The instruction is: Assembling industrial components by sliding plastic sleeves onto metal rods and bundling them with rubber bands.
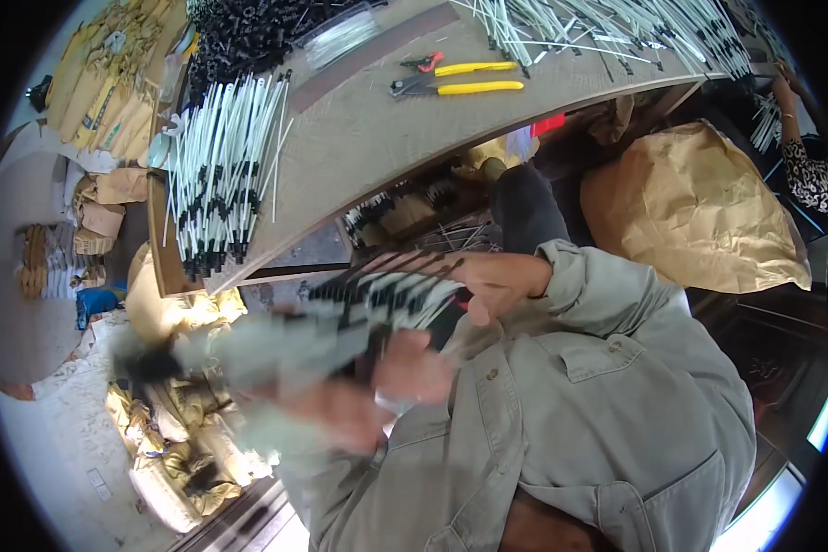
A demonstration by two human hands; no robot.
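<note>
Head view: the right hand (492, 279) is closed on black-and-white rods (403, 296), on the near side of the worktop (377, 129). The left hand (403, 373) is blurred just nearer, its grip impossible to tell. Yellow-handled pliers (478, 88) lie farther off.

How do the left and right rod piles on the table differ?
The left pile lies close together, mostly aligned; the right pile spreads loosely, some pieces crossing. The left pile covers a narrower stretch of table; the right pile, a wider one. Both are white with black parts.
</note>
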